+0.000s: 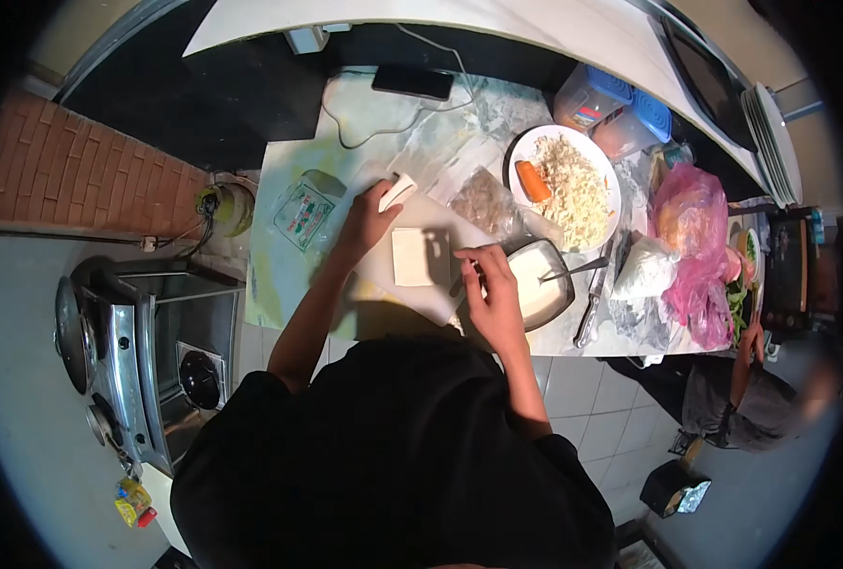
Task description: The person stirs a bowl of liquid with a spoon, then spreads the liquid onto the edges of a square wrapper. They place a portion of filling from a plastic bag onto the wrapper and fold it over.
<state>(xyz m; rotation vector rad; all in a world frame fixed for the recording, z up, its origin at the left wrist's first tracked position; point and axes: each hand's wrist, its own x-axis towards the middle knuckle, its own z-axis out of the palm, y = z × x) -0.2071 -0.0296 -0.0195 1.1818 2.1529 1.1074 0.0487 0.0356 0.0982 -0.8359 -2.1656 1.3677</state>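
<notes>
A square pale pastry wrapper (419, 257) lies flat on a white board (376, 275). My left hand (372, 220), at the board's far left, is closed on a pale folded wrapper (398, 192), gripped between thumb and fingers. Over the board's right edge is my right hand (493, 292), its fingers loosely bent and apart, with nothing visible in them. Just beside it stands a dark-rimmed square bowl (567, 308) of white liquid with a spoon (573, 269) leaning in it. A clear bag (486, 201) of brownish contents lies beyond the board.
A white plate (615, 204) carries shredded filling and an orange carrot piece (532, 180). Rightward are a knife (587, 321), a bag of white powder (645, 268) and pink bags (692, 218). A plastic packet (304, 213) lies left; a phone (412, 82) lies behind. Another person (749, 403) stands far right.
</notes>
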